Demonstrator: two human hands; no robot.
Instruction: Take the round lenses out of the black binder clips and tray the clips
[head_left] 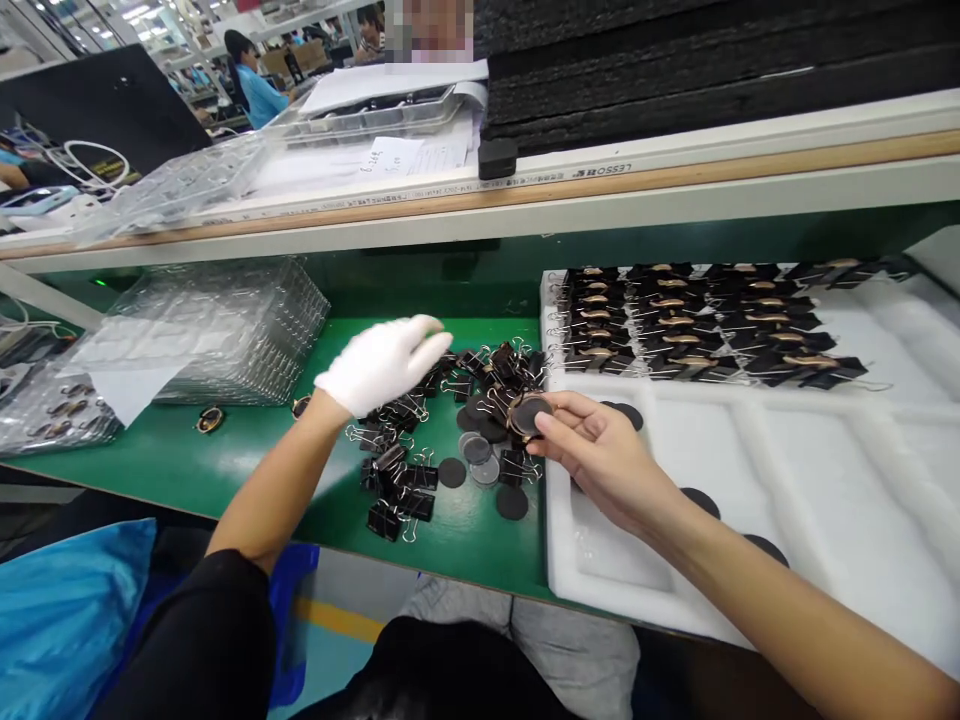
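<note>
Right hand, bare: thumb and fingers pinching a dark disc with a gold-coloured edge, above the green bench, beside the white tray. Left hand, white-gloved: fingers extended and parted, near black binder clips. Advisable: even pinch at the rim, faces untouched, loose clips avoided.

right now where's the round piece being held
In the head view, the round piece is just right of centre, pinched in the right hand, beside the binder clips and the left edge of the white tray.
</note>
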